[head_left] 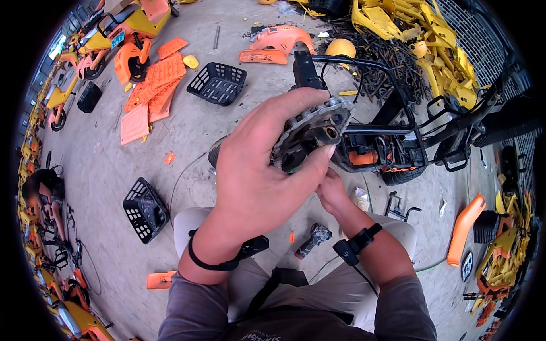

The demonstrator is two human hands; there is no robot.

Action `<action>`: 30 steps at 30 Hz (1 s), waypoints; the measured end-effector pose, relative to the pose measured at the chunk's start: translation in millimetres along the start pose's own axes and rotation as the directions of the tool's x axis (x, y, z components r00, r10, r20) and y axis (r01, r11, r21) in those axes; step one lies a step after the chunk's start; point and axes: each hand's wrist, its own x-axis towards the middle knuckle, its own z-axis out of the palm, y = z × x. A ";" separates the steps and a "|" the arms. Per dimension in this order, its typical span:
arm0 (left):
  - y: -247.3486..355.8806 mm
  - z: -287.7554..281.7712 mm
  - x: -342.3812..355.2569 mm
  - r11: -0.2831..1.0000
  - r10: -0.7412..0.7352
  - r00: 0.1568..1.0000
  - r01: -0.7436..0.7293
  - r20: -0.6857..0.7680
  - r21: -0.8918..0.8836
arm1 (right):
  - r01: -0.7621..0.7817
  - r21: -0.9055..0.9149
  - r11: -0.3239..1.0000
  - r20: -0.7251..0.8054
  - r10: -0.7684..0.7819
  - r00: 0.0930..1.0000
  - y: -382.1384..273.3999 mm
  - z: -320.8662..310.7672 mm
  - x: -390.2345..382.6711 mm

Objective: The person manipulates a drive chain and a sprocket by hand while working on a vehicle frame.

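Close in front of me, my left hand [250, 165] grips a dark, greasy chainring [310, 122], fingers over its toothed rim and thumb against the crank end [327, 135] at its centre. The chainring is tilted, and part of it is covered by the fingers. My right hand [333, 193] is lower and behind it, next to the black bike frame [381, 128]; its fingertips are partly hidden by the left hand, and I cannot see what they touch. The stripped frame stands ahead to the right. On the floor between my legs lies a cordless drill [312, 241].
Black plastic baskets [218, 83] [145, 210] sit at the left. Orange panels [151, 85] are stacked beyond them. Yellow body parts [449, 62] and a heap of dark metal pieces [392, 68] lie far right. Another person [48, 190] works at far left.
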 end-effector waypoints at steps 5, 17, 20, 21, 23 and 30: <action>-0.2 -2.5 1.5 0.999 0.012 1.000 -0.012 -0.025 0.036 | -0.036 0.033 0.999 0.006 0.036 0.999 -2.1 3.3 -4.1; 5.4 -4.2 0.3 0.996 0.012 1.000 -0.011 -0.005 0.088 | -0.024 0.039 0.999 0.019 0.024 1.000 0.7 4.6 -5.6; 3.9 -3.7 -1.2 0.999 0.023 1.000 -0.023 -0.003 0.029 | -0.020 0.052 0.998 0.013 0.019 1.000 0.8 3.2 -4.5; 2.2 -3.8 -1.6 0.999 0.034 0.999 -0.034 -0.004 0.017 | -0.024 0.058 0.998 0.015 0.023 1.000 0.6 2.9 -4.1; 1.6 -3.4 -1.7 0.999 0.046 0.999 -0.046 -0.004 0.005 | -0.016 0.057 0.998 0.005 0.016 1.000 0.7 4.3 -3.6; 5.8 -3.3 -0.8 0.990 -0.075 0.997 0.071 -0.027 -0.123 | -0.002 0.003 1.000 -0.030 0.002 1.000 5.5 0.6 0.8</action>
